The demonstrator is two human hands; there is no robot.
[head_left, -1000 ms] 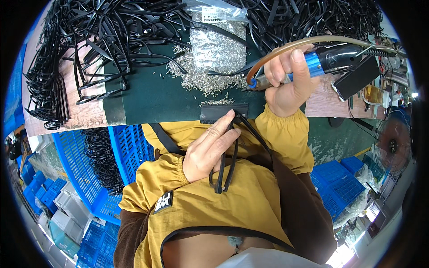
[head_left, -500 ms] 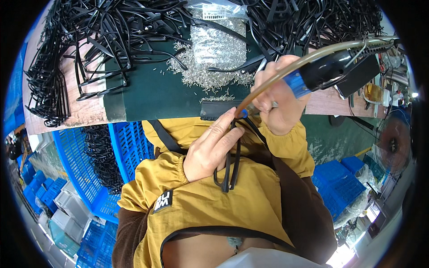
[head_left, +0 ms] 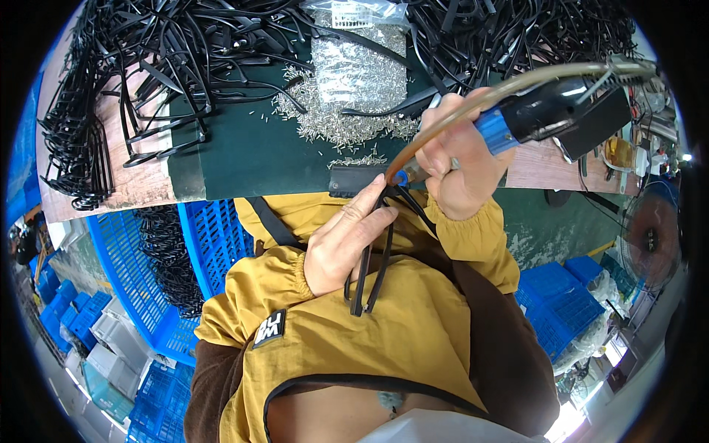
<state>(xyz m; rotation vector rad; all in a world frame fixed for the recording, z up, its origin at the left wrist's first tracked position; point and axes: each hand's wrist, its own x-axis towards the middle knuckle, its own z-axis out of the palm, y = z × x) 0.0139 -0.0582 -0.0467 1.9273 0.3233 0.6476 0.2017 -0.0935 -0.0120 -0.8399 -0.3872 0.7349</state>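
My left hand (head_left: 344, 249) is closed on a black eyeglass frame (head_left: 381, 275) at the table's front edge, its slim temples hanging over my yellow apron. In my right hand (head_left: 467, 168) is a powered screwdriver (head_left: 538, 114) with a black and blue body, its tip end pointing down-left to the frame beside my left fingertips. A brownish hose (head_left: 473, 107) arches over the right hand down to the blue-ringed tip. My fingers hide the exact point of contact. Just beyond lies a dark block (head_left: 354, 179) with a few tiny screws (head_left: 360, 159) behind it.
A heap of small silvery screws (head_left: 317, 122) spreads around a clear plastic bag (head_left: 360, 70) on the green mat (head_left: 236, 159). Tangled black eyeglass parts (head_left: 199, 44) line the table's far side. Blue crates (head_left: 133, 273) stand at the left, with a fan (head_left: 650, 240) at the right.
The hanging temples have swung slightly left and turned. Both hands keep their grip, and the screwdriver has shifted a little to the left.
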